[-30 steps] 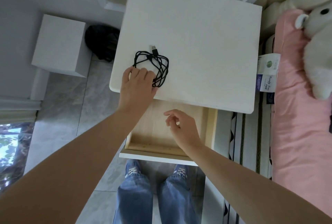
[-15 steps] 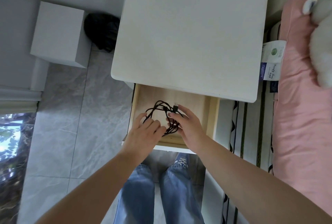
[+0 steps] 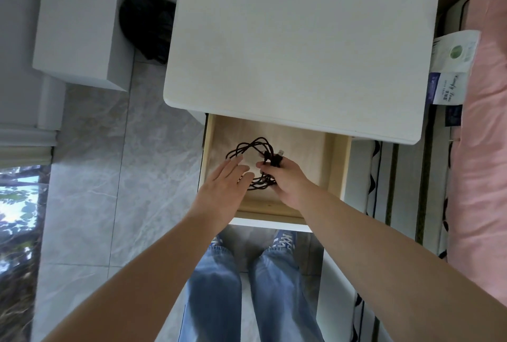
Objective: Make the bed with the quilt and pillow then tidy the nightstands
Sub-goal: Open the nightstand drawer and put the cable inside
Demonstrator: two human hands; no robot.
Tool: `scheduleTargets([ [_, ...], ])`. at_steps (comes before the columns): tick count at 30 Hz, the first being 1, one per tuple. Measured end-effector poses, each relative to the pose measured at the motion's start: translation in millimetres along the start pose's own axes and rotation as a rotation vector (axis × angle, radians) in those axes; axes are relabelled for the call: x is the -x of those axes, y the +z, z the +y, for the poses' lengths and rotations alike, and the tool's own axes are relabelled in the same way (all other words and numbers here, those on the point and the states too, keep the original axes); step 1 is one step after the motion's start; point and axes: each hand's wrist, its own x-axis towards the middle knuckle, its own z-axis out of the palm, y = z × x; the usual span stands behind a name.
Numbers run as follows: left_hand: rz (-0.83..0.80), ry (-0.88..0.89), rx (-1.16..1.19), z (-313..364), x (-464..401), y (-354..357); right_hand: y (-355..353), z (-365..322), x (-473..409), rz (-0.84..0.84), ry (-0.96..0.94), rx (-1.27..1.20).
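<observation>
Right hand (image 3: 288, 182) grip on cable (image 3: 256, 161), inside open drawer (image 3: 336, 166)

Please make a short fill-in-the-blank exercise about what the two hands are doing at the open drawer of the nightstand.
1. The black cable lies inside the open ____ of the nightstand.
2. The ____ hand pinches the cable near its plug.
3. The left hand lies on the cable with its fingers ____.
4. The drawer's inside is made of ____.

Missing words: drawer; right; straight; wood
</observation>
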Motion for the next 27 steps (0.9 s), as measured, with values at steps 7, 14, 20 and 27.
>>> scheduleTargets([
  [7,-0.126,-0.153,0.123,2,13,12,10,18,-49,0.15,-0.019,0.03],
  [14,-0.175,-0.387,0.344,6,11,7,8,30,-35,0.272,0.011,0.151],
  [20,-0.215,-0.52,0.547,26,14,-23,-7,16,12,0.331,0.126,0.157],
  [27,-0.183,-0.979,0.889,54,17,-42,-4,35,75,0.255,0.049,0.02],
])
